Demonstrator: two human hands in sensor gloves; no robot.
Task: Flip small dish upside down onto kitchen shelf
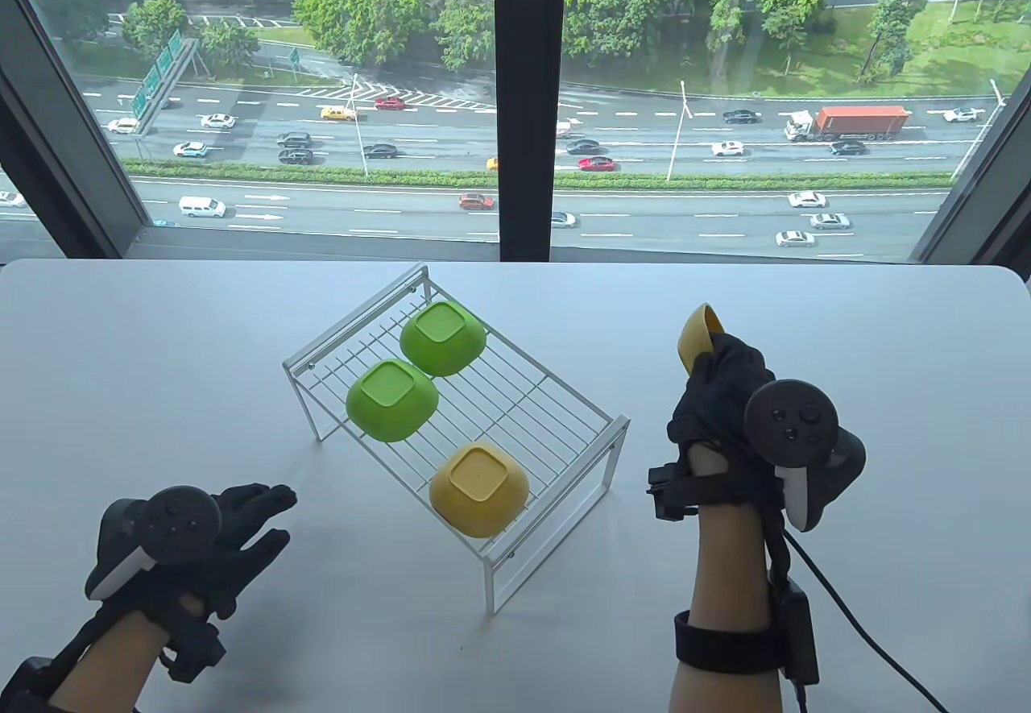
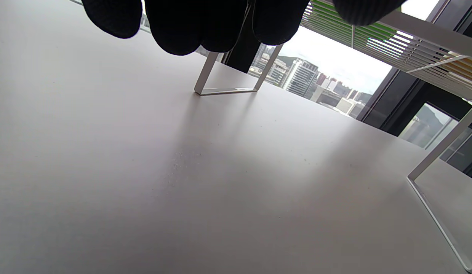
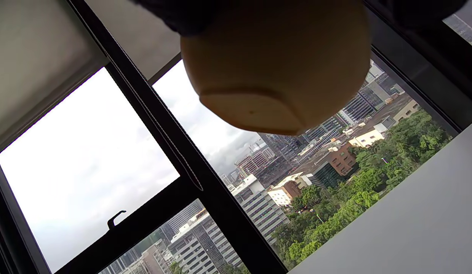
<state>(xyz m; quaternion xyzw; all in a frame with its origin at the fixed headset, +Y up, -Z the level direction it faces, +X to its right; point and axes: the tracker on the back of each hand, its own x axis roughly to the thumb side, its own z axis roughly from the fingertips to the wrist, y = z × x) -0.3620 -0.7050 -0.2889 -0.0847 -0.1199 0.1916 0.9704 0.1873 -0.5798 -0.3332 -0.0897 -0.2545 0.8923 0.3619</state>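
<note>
A white wire kitchen shelf stands in the middle of the table. On it two green dishes and one yellow dish lie upside down. My right hand grips another yellow dish, held on edge above the table to the right of the shelf. In the right wrist view this dish fills the top, its flat base facing the camera. My left hand hovers low over the table left of the shelf, holding nothing, fingers extended; its fingertips hang in the left wrist view.
The white table runs to a large window at its far edge. The shelf's legs stand on the table just ahead of my left hand. A cable trails from my right wrist.
</note>
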